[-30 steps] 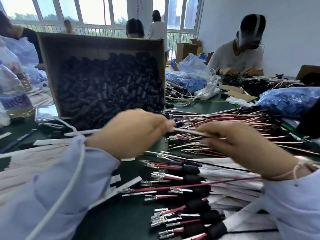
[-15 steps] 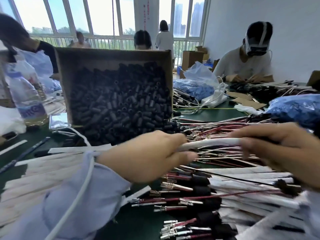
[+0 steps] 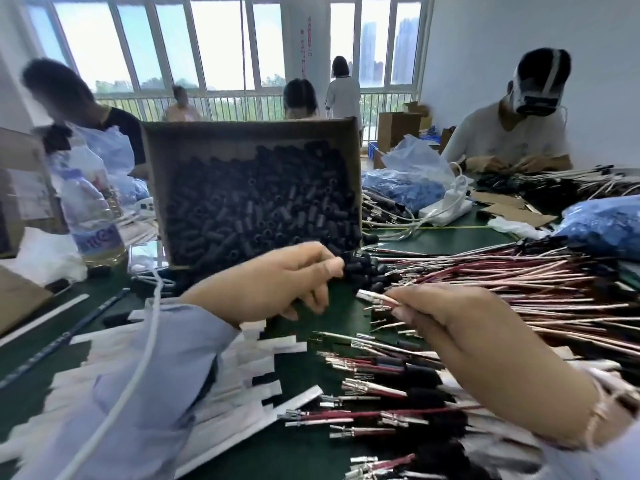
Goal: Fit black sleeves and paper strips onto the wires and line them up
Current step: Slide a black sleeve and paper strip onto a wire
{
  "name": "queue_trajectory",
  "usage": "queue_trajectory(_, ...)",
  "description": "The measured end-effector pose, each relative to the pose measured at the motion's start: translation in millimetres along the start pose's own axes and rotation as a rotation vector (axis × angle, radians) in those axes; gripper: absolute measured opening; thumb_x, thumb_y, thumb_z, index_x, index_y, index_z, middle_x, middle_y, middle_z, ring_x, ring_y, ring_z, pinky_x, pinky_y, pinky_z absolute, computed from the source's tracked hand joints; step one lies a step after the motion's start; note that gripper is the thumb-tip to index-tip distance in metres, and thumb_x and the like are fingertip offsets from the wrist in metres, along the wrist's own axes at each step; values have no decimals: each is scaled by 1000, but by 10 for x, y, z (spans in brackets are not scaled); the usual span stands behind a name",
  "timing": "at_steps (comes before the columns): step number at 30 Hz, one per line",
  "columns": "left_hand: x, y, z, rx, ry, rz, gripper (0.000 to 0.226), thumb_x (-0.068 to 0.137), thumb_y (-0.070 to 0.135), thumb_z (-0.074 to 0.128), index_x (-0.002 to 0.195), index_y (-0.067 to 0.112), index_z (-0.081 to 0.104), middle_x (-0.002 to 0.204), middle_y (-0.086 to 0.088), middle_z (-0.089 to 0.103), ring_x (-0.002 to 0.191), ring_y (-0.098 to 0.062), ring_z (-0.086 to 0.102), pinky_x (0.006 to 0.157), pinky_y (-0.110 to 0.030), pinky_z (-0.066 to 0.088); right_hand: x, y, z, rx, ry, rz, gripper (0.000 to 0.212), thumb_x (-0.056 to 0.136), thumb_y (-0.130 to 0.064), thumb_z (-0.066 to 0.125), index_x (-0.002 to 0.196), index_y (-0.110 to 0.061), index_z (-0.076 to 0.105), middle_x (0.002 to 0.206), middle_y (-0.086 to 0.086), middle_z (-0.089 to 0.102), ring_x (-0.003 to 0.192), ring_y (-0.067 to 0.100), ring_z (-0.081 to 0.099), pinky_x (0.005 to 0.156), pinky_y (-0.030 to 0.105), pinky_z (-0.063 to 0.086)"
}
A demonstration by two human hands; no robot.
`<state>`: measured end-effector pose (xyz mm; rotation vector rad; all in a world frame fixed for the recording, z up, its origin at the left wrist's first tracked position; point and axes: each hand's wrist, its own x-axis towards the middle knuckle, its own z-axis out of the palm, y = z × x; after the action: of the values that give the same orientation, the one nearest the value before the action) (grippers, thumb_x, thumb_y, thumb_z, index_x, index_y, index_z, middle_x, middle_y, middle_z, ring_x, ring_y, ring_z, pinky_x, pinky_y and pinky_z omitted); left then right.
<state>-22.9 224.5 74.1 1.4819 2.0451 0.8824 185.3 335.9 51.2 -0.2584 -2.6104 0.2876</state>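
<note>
A tilted cardboard box (image 3: 162, 188) full of black sleeves (image 3: 263, 202) stands behind my hands, with some spilled at its mouth. My left hand (image 3: 277, 285) reaches to that spill, and its thumb and forefinger pinch a black sleeve (image 3: 351, 266). To the right, my right hand (image 3: 464, 327) pinches one wire (image 3: 375, 297), whose white-wrapped end points left toward the left hand. Loose red and copper wires (image 3: 519, 282) are heaped on the right. Finished wires with sleeves (image 3: 398, 393) lie in a row below. White paper strips (image 3: 242, 372) lie under my left forearm.
A water bottle (image 3: 93, 216) stands at the left beside a cardboard box (image 3: 20, 299). Blue bags (image 3: 606, 226) and a white adapter (image 3: 446, 209) sit at the back right. A white cable (image 3: 138, 358) crosses my left sleeve. Other people work around the green table (image 3: 450, 239).
My left hand has let go of the paper-wrapped wire and moved up to the spilled sleeves. My right hand keeps the wire and has drawn it right. The view has tilted up.
</note>
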Motion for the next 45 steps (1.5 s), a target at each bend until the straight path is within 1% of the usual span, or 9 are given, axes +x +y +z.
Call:
queue_trajectory(2, 134, -322, -192, 470, 370, -110, 19, 94, 39, 54, 110, 27, 54, 102, 4, 60, 88, -11, 59, 73, -28, 48, 98, 51, -71, 3, 14, 24, 27, 96, -33, 45, 107, -25, 68, 79, -15, 63, 75, 13, 58, 70, 35, 46)
queue_trajectory(4, 256, -609, -228, 685, 453, -308, 32, 92, 32, 59, 122, 25, 49, 121, -3, 50, 105, -23, 55, 87, -38, 47, 57, 103, -52, -53, -51, 70, 25, 97, -34, 44, 98, -24, 67, 71, -17, 55, 70, 11, 53, 67, 34, 43)
queue_trajectory(8, 421, -913, -95, 699, 517, -372, 24, 89, 19, 63, 111, 19, 54, 119, -7, 47, 100, -27, 55, 80, -40, 49, 97, 80, 132, -81, -128, 38, 31, 100, -37, 32, 78, -21, 46, 63, -8, 48, 63, 15, 46, 67, 38, 41)
queue_trajectory(11, 406, -958, -63, 683, 588, -362, 16, 89, 18, 63, 103, 16, 56, 114, -10, 47, 98, -29, 52, 78, -42, 48, 98, 211, 165, 0, -125, 91, 27, 101, -30, 36, 106, -24, 61, 63, -3, 58, 61, 18, 55, 69, 39, 46)
queue_trajectory(13, 381, -903, -110, 732, 562, -292, 19, 90, 28, 63, 105, 18, 55, 114, -7, 47, 101, -26, 49, 77, -39, 46, 82, 238, 175, 93, -78, 113, 33, 99, -25, 44, 129, -29, 58, 63, -4, 64, 61, 9, 59, 70, 29, 48)
queue_trajectory(16, 289, -588, -218, 518, 476, -68, 20, 89, 32, 64, 103, 22, 54, 102, 2, 57, 92, -21, 56, 78, -34, 46, 57, 296, 145, 189, 32, 67, 29, 95, -30, 50, 119, -30, 66, 61, -9, 66, 54, -2, 56, 59, 10, 41)
queue_trajectory(22, -61, 118, -22, 42, -163, 240, 23, 76, 38, 75, 94, 36, 60, 93, 1, 68, 81, -25, 67, 72, -37, 56, -38, 274, 52, 362, 192, -53, 20, 92, -36, 54, 106, -35, 69, 51, -8, 58, 43, 3, 53, 53, 5, 38)
queue_trajectory(28, -166, 275, 51, -73, -208, 282, 27, 76, 29, 72, 98, 18, 60, 92, -7, 67, 76, -21, 64, 69, -27, 53, -111, 139, -1, 306, 216, -121, 25, 95, -38, 49, 116, -33, 62, 58, -7, 58, 50, 13, 56, 48, 31, 46)
queue_trajectory(45, -278, 382, 36, 86, -252, 216, 21, 83, 31, 64, 99, 18, 67, 72, 9, 62, 64, -3, 58, 61, -13, 45, -144, 36, -4, 98, 87, -155, 30, 94, -35, 46, 108, -23, 70, 68, -11, 60, 57, 10, 56, 50, 34, 47)
